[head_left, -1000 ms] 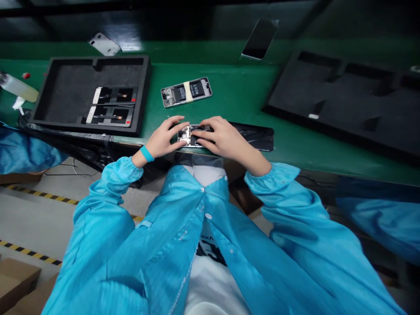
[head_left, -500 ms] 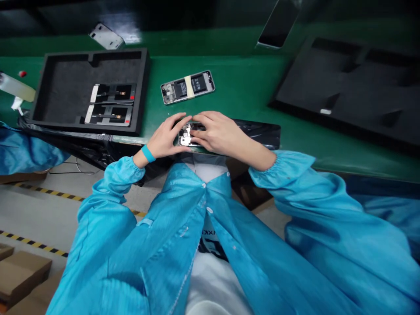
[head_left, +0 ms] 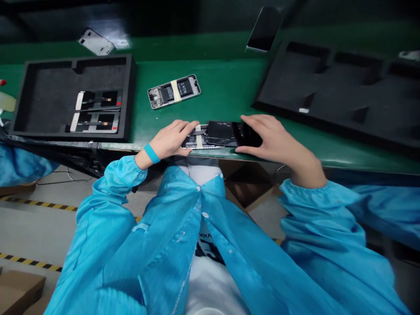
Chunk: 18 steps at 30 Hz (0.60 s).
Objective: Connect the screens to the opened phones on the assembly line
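Observation:
My left hand [head_left: 171, 139], with a blue band at the wrist, grips the left end of an open phone body [head_left: 200, 141] at the table's front edge. A pale strip crosses that body. My right hand [head_left: 269, 136] holds a dark glossy screen panel [head_left: 226, 133] by its right end, thumb below and fingers above. The panel's left end overlaps the right part of the phone body. Behind them, a second open phone body [head_left: 188, 87] with a pale strip lies on the green table [head_left: 223, 83].
On the left, a black foam tray [head_left: 129, 96] holds two screen assemblies [head_left: 95, 122]. Another black foam tray [head_left: 348, 87] fills the right side. At the back lie a white phone shell [head_left: 96, 42] and a dark phone [head_left: 265, 28]. Blue sleeves show at both sides.
My right hand has moved right, off the phone's inner parts, and now grips the dark panel. My left hand remains at the phone's left end. The view has shifted slightly.

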Motion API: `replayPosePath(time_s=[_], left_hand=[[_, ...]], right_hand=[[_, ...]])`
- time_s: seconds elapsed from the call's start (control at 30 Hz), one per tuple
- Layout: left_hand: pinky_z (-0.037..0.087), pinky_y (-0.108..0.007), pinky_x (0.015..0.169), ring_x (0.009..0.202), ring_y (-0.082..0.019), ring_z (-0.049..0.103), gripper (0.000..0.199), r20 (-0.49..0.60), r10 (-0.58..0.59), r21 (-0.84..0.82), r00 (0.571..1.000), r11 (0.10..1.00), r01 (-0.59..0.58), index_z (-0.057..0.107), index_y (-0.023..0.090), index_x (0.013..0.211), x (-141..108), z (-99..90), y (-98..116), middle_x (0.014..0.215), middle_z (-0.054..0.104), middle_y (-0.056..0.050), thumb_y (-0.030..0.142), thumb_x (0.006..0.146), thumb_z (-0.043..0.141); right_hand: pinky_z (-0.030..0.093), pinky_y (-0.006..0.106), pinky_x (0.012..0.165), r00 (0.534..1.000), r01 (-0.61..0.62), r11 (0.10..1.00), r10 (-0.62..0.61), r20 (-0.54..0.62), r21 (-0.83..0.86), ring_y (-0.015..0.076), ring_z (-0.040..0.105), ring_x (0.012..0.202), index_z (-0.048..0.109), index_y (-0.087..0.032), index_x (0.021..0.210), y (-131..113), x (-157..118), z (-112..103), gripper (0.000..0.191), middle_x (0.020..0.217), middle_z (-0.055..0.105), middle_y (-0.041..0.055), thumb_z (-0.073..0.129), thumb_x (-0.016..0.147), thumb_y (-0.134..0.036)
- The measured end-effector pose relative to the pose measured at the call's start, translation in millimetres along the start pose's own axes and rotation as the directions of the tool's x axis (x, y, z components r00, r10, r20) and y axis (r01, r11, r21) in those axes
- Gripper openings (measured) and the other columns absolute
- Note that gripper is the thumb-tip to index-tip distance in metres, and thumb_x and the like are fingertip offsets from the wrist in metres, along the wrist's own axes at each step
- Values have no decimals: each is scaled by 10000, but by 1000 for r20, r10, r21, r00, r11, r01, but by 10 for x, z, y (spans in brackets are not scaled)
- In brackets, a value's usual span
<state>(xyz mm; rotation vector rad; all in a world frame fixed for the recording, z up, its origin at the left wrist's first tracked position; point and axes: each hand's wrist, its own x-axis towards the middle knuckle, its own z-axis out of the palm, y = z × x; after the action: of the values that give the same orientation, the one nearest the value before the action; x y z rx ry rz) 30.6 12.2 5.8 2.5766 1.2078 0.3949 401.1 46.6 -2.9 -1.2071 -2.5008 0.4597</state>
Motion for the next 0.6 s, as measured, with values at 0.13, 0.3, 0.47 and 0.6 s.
replayPosePath(time_s=[0.13,0.3,0.47,0.6], left_hand=[[465,-511,1223,1427,-388,569,1007,-48,43,-35,998,998,-45,280,156,1714,-41,-2,-71,1565,577,-217,492,907,780],[425,-606,1249,1449,-414,551,1082,-68,42,-62,997,997,-46,212,149,1729,-73,71,-126,1607,545,-249,646,922,734],[418,-643,1246,1424,-412,566,1013,-57,53,-67,997,996,-57,223,148,1725,-85,48,-110,1578,575,-241,575,944,709],[456,-616,1231,1387,-393,597,917,-58,98,-60,993,993,-102,298,154,1695,-80,-32,-102,1543,605,-213,442,931,715]], right_hand=[[409,676,1233,1000,2,1000,-2,9,29,455,538,1440,487,-188,1645,40,-42,0,1051,1548,592,213,648,860,-870],[400,669,1259,1000,17,997,-18,16,80,461,517,1474,479,-200,1662,20,-65,-37,1033,1592,574,196,645,879,-852],[408,676,1255,1000,9,992,-7,-17,126,453,501,1494,466,-214,1673,37,-114,-14,1024,1612,564,196,681,878,-822],[433,679,1226,998,21,987,-13,-55,159,439,540,1451,477,-243,1670,17,-121,11,970,1575,603,179,728,885,-755]])
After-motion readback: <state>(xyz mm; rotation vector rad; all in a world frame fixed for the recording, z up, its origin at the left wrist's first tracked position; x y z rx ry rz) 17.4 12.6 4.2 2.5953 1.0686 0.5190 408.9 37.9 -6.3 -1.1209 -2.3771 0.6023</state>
